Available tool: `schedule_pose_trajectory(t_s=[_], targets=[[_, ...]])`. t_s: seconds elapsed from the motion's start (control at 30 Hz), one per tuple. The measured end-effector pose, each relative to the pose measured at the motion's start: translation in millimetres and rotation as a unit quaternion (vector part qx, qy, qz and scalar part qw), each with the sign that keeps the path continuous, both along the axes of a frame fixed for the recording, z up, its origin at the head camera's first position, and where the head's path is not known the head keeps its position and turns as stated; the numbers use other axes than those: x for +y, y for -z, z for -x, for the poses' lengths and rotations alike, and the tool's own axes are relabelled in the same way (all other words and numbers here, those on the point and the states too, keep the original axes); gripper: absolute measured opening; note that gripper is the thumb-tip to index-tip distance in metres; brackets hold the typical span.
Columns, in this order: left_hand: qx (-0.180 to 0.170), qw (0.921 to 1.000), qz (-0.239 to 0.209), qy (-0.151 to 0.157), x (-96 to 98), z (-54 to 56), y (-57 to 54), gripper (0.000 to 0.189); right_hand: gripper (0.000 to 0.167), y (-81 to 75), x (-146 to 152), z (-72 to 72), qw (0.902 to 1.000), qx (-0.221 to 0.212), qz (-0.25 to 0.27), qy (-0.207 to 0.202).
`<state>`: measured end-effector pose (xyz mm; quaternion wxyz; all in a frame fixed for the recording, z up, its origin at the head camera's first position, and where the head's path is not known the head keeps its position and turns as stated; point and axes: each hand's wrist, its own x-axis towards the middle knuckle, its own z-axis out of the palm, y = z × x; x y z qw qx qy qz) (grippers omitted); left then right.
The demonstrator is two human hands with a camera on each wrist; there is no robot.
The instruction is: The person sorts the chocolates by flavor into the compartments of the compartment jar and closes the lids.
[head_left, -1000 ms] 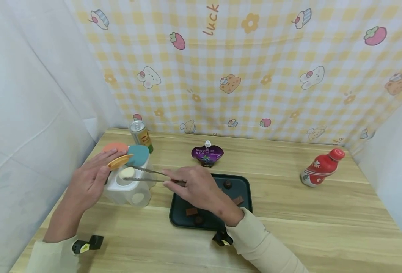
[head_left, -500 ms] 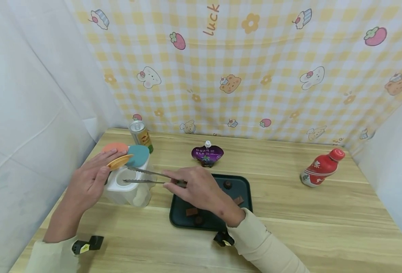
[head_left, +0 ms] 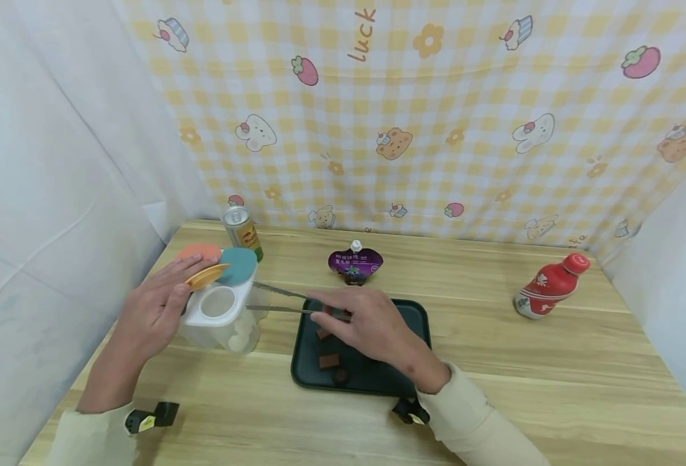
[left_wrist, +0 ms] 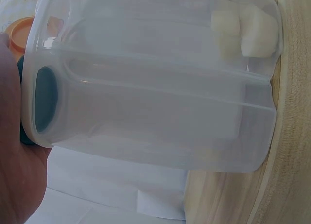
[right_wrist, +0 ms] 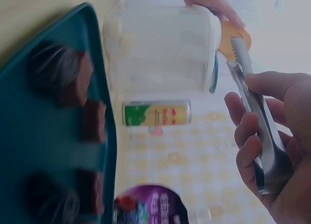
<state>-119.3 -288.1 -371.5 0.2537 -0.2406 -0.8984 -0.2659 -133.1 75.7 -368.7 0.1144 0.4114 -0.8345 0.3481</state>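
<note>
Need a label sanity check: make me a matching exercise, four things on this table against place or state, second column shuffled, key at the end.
Things:
1. tongs
2. orange lid
3. tray
4. red bottle

Place or state:
A. tilted up, at the left hand
B. toward the right end of the table in the head view
C. held in the right hand
D. dark green, with brown pieces on it

Pairs: 1-C, 2-A, 3-D, 4-B
</note>
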Motion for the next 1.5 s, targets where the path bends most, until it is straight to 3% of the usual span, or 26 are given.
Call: schedule_pose_trajectory(t_s=[0.13,0.23,0.37,0.57,0.9,1.17,1.5], targets=[[-0.008,0.9999,0.003,-0.011,0.7,-1.3,-0.6,0.040,0.035,4.6,22.2,-4.0,0.9999,0.010,-0.001,0.013],[-0.010,0.9999,0.001,-0.014,1.3,-1.9,-0.8,0.040,0.033,10.3,43.7,-6.4,1.0000,-0.005,0.006,0.000],[-0.010,0.9998,0.000,-0.015,0.9,-2.3,-1.2,0.040,0.032,19.6,77.9,-11.1,0.9986,-0.051,0.008,-0.011],[-0.015,0.9998,0.004,-0.013,0.2,-1.3,-0.7,0.040,0.030,34.4,133.5,-23.6,0.9943,-0.105,-0.009,0.017],[-0.016,0.9998,0.004,-0.012,0.9,-1.0,-1.4,0.041,0.035,49.5,205.7,-32.5,0.9942,-0.080,-0.041,0.058],[-0.010,0.9999,0.002,-0.009,-0.1,0.2,-0.3,0.040,0.037,54.9,233.6,-31.1,0.9922,-0.091,-0.055,0.064],[-0.013,0.9999,0.000,-0.006,-0.1,-0.8,-0.4,0.040,0.034,61.5,240.4,-26.3,0.9896,-0.073,-0.091,0.084]])
